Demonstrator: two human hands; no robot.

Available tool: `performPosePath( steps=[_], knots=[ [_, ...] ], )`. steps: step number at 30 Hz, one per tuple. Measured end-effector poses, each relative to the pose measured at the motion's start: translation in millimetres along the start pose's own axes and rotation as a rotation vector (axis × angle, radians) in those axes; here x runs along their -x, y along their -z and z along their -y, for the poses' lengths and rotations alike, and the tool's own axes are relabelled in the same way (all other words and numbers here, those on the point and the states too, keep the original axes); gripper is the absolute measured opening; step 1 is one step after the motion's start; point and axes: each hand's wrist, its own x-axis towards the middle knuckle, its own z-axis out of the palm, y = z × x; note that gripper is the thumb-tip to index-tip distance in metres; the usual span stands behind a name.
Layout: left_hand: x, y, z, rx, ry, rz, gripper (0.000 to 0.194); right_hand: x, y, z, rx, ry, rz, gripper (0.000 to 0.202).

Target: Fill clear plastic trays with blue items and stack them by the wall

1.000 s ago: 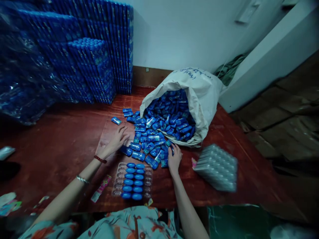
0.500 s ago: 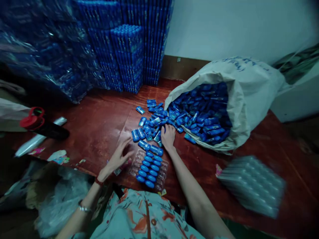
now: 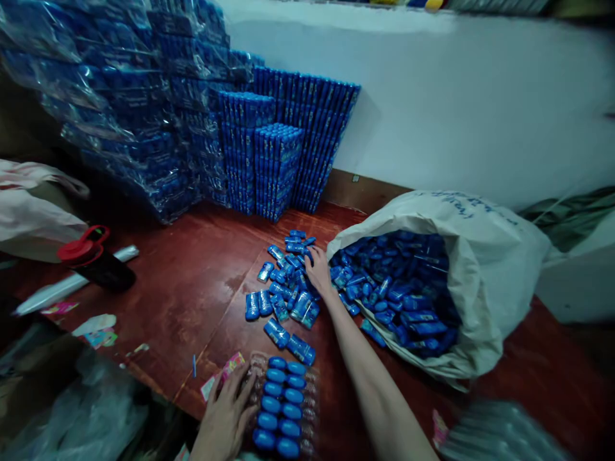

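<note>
My left hand lies with fingers spread at the left edge of a clear plastic tray; its fingertips touch or overlap that edge. Blue oval containers stand in two columns in the tray's middle, and the clear outer pockets on both sides hold none. My right hand reaches to the far part of a pile of small blue wrapped packs, its fingers apart and slightly bent over the packs. No pack shows clearly in its grasp. Two packs lie between the pile and the tray.
A white woven sack full of blue packs lies on its side at right. Wrapped blue stacks stand against the wall. At left are a black bottle with a red lid and a plastic roll. Clear trays sit lower right.
The view has tilted upward. My left hand has come nearer, to the tray's left edge. My right hand has moved from the pile's near right side to its far part.
</note>
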Motion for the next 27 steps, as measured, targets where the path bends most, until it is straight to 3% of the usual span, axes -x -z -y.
performPosePath(
  steps=[3, 6, 11, 15, 19, 23, 27],
  knots=[
    [2, 8.3, 6, -0.001, 0.000, 0.002, 0.047, -45, -5, 4, 0.028, -0.047, 0.086, 0.043],
    [-10, 23.1, 8, 0.115, 0.109, -0.001, 0.042, -85, -14, 2, 0.049, -0.104, 0.193, 0.046],
    [-75, 50.5, 4, 0.349, 0.306, -0.163, 0.043, -115, -35, -10, 0.059, -0.130, 0.373, 0.054],
    [-144, 46.3, 16, 0.346, 0.260, -0.251, 0.051, -102, -46, -10, 0.050, -0.014, 0.467, 0.054],
    [-188, 29.1, 36, 0.263, 0.229, -0.166, 0.057, -68, -42, -1, 0.044, 0.117, 0.524, 0.049],
    [-196, 21.1, 47, 0.235, 0.220, -0.067, 0.049, -24, -25, 7, 0.064, 0.168, 0.542, 0.045],
    [-181, 22.8, 51, 0.299, 0.184, -0.128, 0.040, 2, -4, 22, 0.185, 0.142, 0.540, 0.040]
  ],
)
